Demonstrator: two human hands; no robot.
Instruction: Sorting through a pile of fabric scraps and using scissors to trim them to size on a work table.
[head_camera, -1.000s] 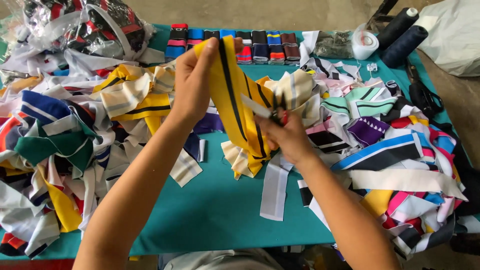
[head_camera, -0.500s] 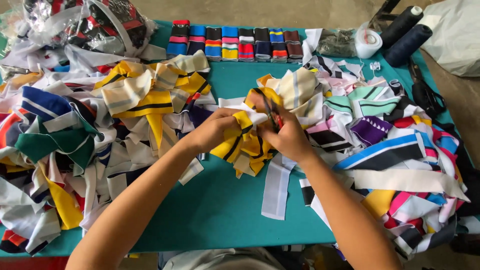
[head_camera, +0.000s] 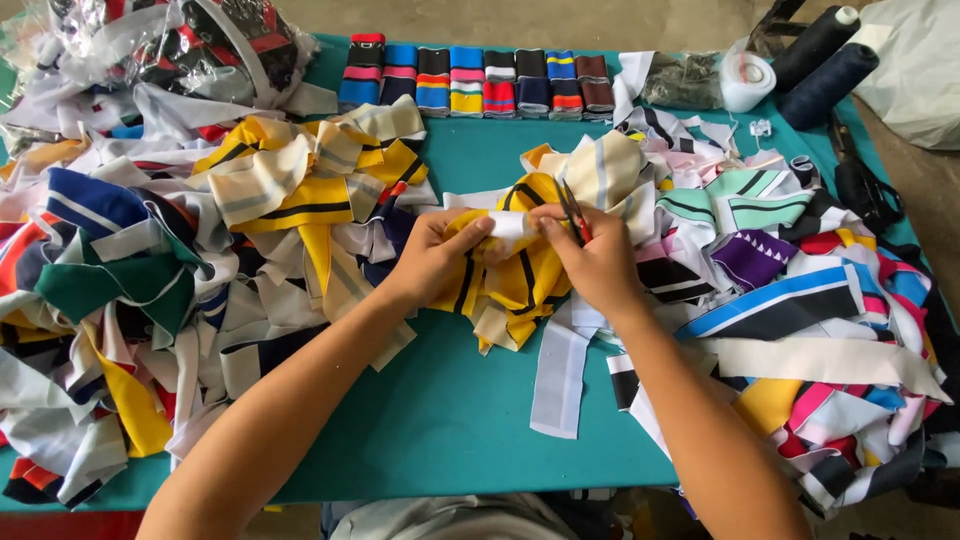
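Risk, fabric: the yellow strip with black stripes (head_camera: 505, 275) lies bunched at the centre of the teal worktop (head_camera: 440, 400), pinched by the left hand (head_camera: 435, 255). Loose folds near the blades could probably be nicked.

Risk, fingers: the right hand (head_camera: 595, 260) grips small red-handled snips (head_camera: 572, 210) just beside the left fingertips; a slip could cut skin.

Containers: a clear plastic bag (head_camera: 190, 50), far left, holds more striped pieces. A smaller dark bag (head_camera: 680, 80), far right, has contents that cannot be told.
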